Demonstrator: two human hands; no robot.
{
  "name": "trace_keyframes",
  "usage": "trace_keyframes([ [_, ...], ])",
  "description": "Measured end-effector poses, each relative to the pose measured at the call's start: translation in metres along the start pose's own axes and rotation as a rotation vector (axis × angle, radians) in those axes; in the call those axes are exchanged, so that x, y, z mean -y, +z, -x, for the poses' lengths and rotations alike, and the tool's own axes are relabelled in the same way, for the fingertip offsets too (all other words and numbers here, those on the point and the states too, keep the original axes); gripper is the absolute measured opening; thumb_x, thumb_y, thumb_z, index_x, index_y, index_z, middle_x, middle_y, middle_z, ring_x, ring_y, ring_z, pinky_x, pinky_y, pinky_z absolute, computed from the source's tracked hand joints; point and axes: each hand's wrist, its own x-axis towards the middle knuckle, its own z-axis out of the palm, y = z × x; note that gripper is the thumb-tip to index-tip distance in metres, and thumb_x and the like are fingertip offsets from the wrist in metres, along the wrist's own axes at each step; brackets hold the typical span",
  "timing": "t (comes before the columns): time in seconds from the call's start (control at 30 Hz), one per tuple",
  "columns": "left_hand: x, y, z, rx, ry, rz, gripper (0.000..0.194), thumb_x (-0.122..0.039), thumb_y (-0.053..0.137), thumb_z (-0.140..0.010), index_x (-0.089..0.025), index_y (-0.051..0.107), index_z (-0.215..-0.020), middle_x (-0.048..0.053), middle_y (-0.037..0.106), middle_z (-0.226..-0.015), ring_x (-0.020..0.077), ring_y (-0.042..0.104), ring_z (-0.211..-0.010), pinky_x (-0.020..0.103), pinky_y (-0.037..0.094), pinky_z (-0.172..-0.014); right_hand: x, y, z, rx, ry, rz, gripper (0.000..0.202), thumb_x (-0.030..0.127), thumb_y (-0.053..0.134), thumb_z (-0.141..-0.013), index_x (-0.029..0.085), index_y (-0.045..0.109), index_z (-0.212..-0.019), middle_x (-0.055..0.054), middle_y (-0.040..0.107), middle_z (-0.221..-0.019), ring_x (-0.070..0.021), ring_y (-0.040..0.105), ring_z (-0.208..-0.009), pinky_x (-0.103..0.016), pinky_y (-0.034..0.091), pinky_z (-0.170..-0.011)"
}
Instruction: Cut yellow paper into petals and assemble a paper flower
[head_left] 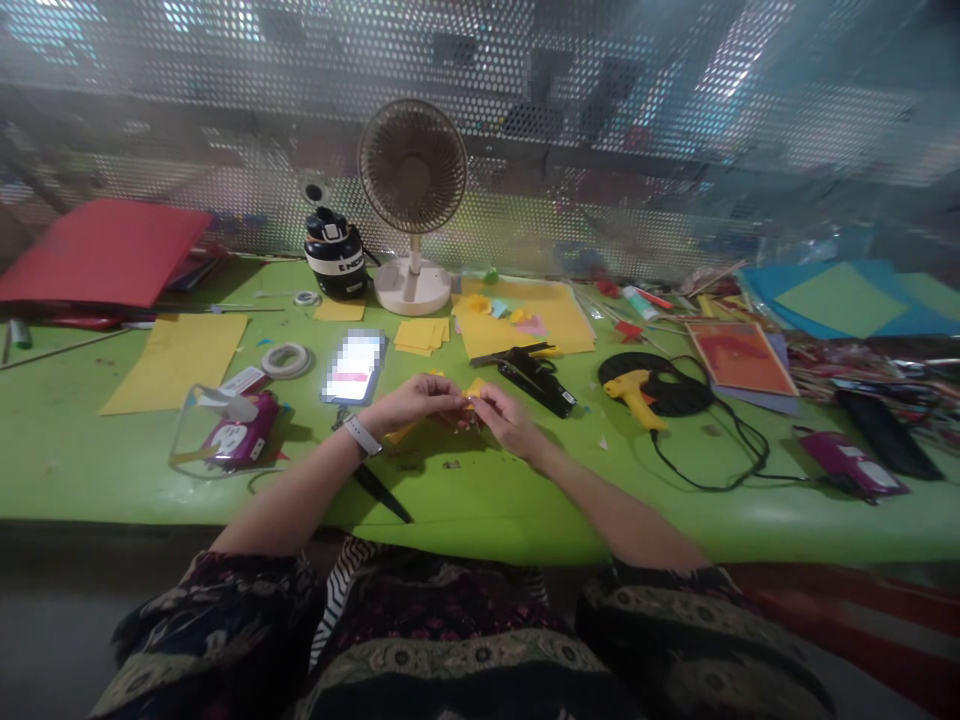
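Note:
At the middle of the table, a small piece of yellow paper is raised between my fingertips. My left hand is closed in a pinch at its left edge. From the other side, my right hand pinches the same piece. How the paper is folded is too small to make out. Just beyond my hands lie a black stapler and a stack of small yellow paper squares. A phone with a lit screen rests beyond my left wrist.
A fan and a black bottle stand at the back. On the right, a yellow glue gun with its cord lies on a black round mat. A tape roll and a purple pouch are on the left. Coloured sheets lie far right.

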Motion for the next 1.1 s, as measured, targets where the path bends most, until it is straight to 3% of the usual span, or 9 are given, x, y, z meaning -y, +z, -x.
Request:
trace_keyframes([
  [0.37, -0.005, 0.004, 0.002, 0.123, -0.006, -0.029, 0.032, -0.041, 0.078, -0.077, -0.011, 0.069, -0.081, 0.008, 0.075, -0.081, 0.0129, 0.072, -0.071, 0.025, 0.059, -0.07, 0.003, 0.002, 0.001, 0.089, 0.034, -0.233, 0.032, 0.051, 0.054, -0.093, 0.021, 0.053, -0.081, 0.0, 0.06, -0.074, -0.0164, 0.058, -0.07, -0.035, 0.049, -0.07],
  [0.67, 0.003, 0.004, -0.002, -0.084, 0.055, -0.145, 0.032, -0.043, 0.073, -0.082, -0.012, 0.066, -0.087, 0.007, 0.073, -0.083, 0.0118, 0.07, -0.067, 0.022, 0.055, -0.058, -0.002, -0.001, -0.002, -0.032, -0.052, 0.078, 0.039, 0.054, 0.048, -0.095, 0.022, 0.048, -0.074, 0.002, 0.051, -0.067, -0.0142, 0.047, -0.061, -0.03, 0.038, -0.059],
  [0.83, 0.01, 0.002, -0.006, -0.172, 0.092, -0.147, 0.028, -0.039, 0.074, -0.081, -0.013, 0.065, -0.089, 0.006, 0.072, -0.083, 0.0112, 0.068, -0.068, 0.021, 0.054, -0.059, -0.001, 0.002, -0.004, -0.054, -0.073, 0.16, 0.04, 0.056, 0.048, -0.095, 0.022, 0.051, -0.074, 0.001, 0.054, -0.067, -0.0144, 0.05, -0.061, -0.029, 0.041, -0.06],
  [0.93, 0.009, 0.001, -0.005, -0.228, 0.088, -0.142, 0.03, -0.041, 0.074, -0.081, -0.013, 0.065, -0.088, 0.005, 0.071, -0.081, 0.0104, 0.067, -0.067, 0.02, 0.053, -0.058, 0.002, -0.022, -0.01, -0.125, -0.099, 0.179, 0.039, 0.058, 0.053, -0.091, 0.022, 0.057, -0.076, -0.002, 0.061, -0.073, -0.0162, 0.056, -0.066, -0.031, 0.047, -0.065],
  [1.03, 0.006, 0.0, -0.005, -0.295, 0.078, -0.119, 0.034, -0.044, 0.075, -0.08, -0.013, 0.063, -0.087, 0.005, 0.071, -0.078, 0.0102, 0.066, -0.065, 0.02, 0.052, -0.056, 0.0, -0.071, -0.017, -0.417, -0.088, 0.132, 0.031, 0.052, 0.055, -0.091, 0.021, 0.06, -0.088, -0.005, 0.067, -0.085, -0.0179, 0.063, -0.075, -0.033, 0.052, -0.072],
  [1.1, 0.004, 0.0, -0.005, -0.304, 0.055, -0.105, 0.035, -0.045, 0.076, -0.079, -0.013, 0.062, -0.086, 0.005, 0.072, -0.077, 0.0106, 0.067, -0.063, 0.02, 0.051, -0.054, -0.007, -0.108, -0.02, -0.578, -0.019, 0.255, 0.022, 0.042, 0.062, -0.086, 0.02, 0.062, -0.087, -0.006, 0.068, -0.087, -0.0181, 0.063, -0.076, -0.033, 0.051, -0.077],
])
